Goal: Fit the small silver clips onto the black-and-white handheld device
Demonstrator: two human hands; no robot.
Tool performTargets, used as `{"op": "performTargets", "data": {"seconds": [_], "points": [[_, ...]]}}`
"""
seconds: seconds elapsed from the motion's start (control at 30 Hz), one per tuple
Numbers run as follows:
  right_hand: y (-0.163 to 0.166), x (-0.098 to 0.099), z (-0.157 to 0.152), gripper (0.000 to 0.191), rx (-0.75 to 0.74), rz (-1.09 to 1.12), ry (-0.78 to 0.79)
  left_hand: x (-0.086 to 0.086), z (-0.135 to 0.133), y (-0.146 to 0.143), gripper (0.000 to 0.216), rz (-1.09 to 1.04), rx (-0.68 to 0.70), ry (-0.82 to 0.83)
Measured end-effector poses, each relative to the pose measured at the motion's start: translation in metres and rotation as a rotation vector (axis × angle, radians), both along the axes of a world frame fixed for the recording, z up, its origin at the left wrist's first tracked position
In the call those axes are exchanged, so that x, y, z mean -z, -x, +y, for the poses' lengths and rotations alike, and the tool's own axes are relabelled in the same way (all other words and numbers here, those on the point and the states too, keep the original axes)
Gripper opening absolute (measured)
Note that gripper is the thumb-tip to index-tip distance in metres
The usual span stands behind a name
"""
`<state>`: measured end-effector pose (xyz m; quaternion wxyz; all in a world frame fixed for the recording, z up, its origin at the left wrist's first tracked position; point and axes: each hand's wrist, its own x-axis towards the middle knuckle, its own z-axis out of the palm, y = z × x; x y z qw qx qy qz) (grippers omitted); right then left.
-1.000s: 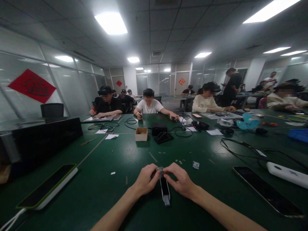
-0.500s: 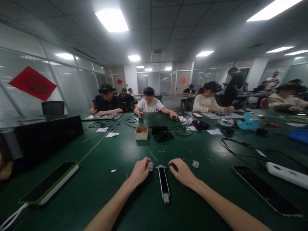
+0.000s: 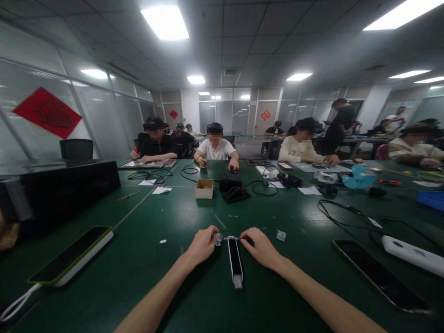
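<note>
On the green table lies a long narrow device (image 3: 235,261) with a black face, a white rim and a grey near end. A thin crosspiece sticks out sideways at its far end. My left hand (image 3: 203,246) is closed, its fingertips pinching a small silvery bracket-like piece (image 3: 218,239) just left of that crosspiece. My right hand (image 3: 261,247) is on the other side, thumb and fingers curled together at the crosspiece's right tip; what they hold is too small to make out. Another small silvery bracket (image 3: 280,235) lies right of my right hand.
A small open cardboard box (image 3: 204,189) and a black stand (image 3: 236,194) are ahead. Phones (image 3: 381,275) (image 3: 72,254) lie to both sides, beside a white power bank (image 3: 412,254). Cables (image 3: 342,210) loop at right. Several people sit across the table.
My right hand has shifted slightly left, bringing its fingertips to the crosspiece. My left hand stays nearly still. Across the table, a person's hand has moved left with a dark object.
</note>
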<state>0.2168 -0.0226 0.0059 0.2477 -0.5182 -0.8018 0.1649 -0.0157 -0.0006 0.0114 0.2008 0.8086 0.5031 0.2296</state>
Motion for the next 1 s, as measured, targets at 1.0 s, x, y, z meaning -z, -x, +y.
{"op": "performTargets", "data": {"seconds": [1.0], "points": [[-0.005,0.003,0.001,0.017,-0.097,0.001,-0.009,0.002,-0.010,-0.004,0.022,0.144,0.104,-0.017]]}}
